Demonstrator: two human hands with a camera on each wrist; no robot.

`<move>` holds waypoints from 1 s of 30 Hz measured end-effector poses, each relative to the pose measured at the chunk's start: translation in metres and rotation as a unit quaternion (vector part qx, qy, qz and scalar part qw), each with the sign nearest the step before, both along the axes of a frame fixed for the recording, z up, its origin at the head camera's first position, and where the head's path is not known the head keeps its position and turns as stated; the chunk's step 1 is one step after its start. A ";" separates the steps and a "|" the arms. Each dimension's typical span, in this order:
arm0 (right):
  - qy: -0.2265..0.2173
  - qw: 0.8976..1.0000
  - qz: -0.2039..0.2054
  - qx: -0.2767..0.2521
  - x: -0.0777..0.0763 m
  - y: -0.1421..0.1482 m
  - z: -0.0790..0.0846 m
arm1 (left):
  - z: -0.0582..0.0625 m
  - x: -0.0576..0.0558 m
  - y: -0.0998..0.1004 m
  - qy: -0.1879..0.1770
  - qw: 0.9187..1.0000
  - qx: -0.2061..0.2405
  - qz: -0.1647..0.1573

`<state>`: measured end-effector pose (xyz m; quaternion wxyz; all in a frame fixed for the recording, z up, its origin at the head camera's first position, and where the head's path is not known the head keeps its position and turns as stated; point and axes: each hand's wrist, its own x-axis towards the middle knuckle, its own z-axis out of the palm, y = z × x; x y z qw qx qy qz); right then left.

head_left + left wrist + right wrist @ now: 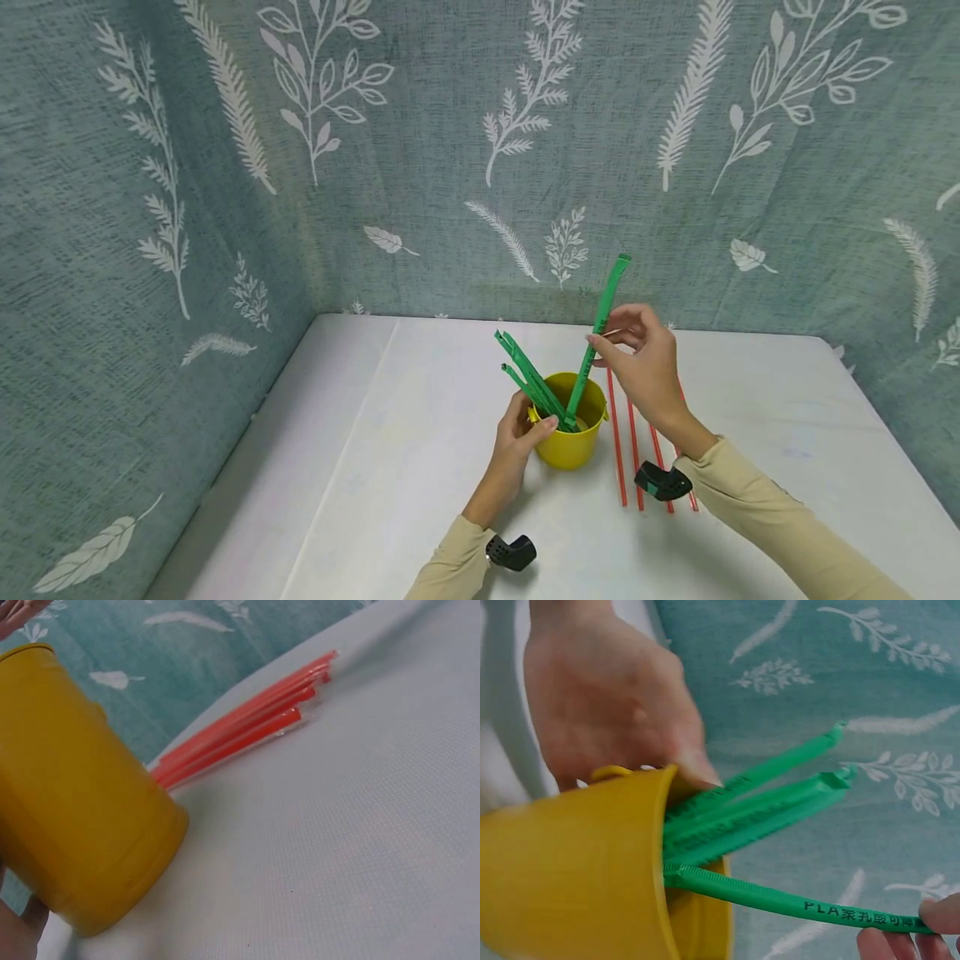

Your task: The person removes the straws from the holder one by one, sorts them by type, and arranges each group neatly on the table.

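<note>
A small yellow bucket (pixel 566 451) stands on the white table, several green paper-wrapped straws (pixel 531 377) leaning out of its left side. My left hand (pixel 512 454) grips the bucket's left rim, thumb over the edge. Between thumb and fingers my right hand (pixel 647 360) pinches another green wrapped straw (pixel 604 300) above the bucket's right side. In the right wrist view this straw's lower end (pixel 676 875) is just inside the bucket's mouth, and dark printing runs along its wrapper. The left wrist view shows the bucket's side (pixel 82 795) close up.
Several red straws in clear wrappers (pixel 617 450) lie side by side on the table, right of the bucket, partly under my right hand and wrist. A green cloth (pixel 450 167) with white leaf prints hangs behind the table (pixel 360 500) and along its left side.
</note>
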<state>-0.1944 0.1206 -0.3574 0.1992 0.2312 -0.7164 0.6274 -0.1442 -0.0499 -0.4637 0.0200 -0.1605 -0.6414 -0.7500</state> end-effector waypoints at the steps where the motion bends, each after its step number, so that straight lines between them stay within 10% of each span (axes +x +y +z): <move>1: 0.003 1.000 0.000 -0.007 -0.003 0.002 0.000 | -0.001 0.000 0.000 0.000 1.000 0.000 -0.001; 30: -0.007 0.997 -0.080 -0.010 0.004 0.054 0.025 | -0.002 -0.002 -0.001 0.005 1.000 0.008 -0.011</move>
